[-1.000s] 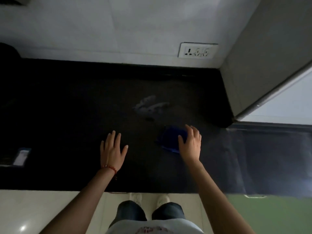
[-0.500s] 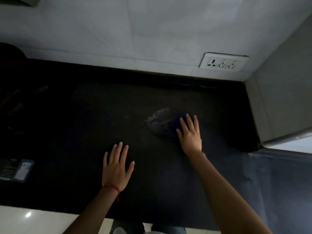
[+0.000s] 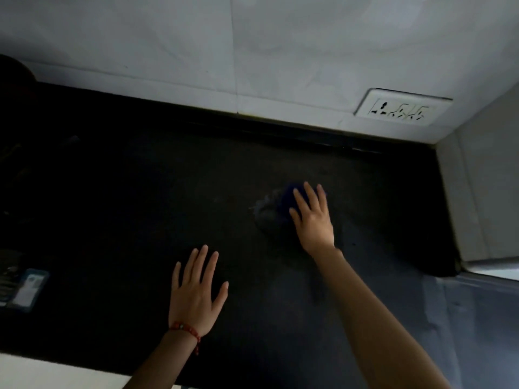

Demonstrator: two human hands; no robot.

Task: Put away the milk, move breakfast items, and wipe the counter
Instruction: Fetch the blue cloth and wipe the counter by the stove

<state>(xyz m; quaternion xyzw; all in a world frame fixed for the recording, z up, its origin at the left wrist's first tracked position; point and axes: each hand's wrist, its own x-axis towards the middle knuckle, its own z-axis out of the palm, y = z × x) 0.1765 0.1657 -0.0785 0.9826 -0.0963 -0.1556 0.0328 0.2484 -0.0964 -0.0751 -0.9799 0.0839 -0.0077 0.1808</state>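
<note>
- The right hand [image 3: 313, 220] lies flat on a blue cloth [image 3: 282, 204], fingers straight and spread, pressing it onto the dark counter [image 3: 140, 192]; nothing is gripped.
- The cloth sits right of the counter's centre, and only its left part shows past the hand.
- A pale smear [image 3: 266, 217] marks the counter just left of the cloth.
- The left hand [image 3: 196, 290] rests palm down nearer the front edge, fingers spread, holding nothing.
- A red bracelet [image 3: 186, 331] circles the left wrist.
- A socket [image 3: 401, 108] sits on the white wall behind.
- A small packet [image 3: 26, 290] lies at the far left; too dim to identify.
</note>
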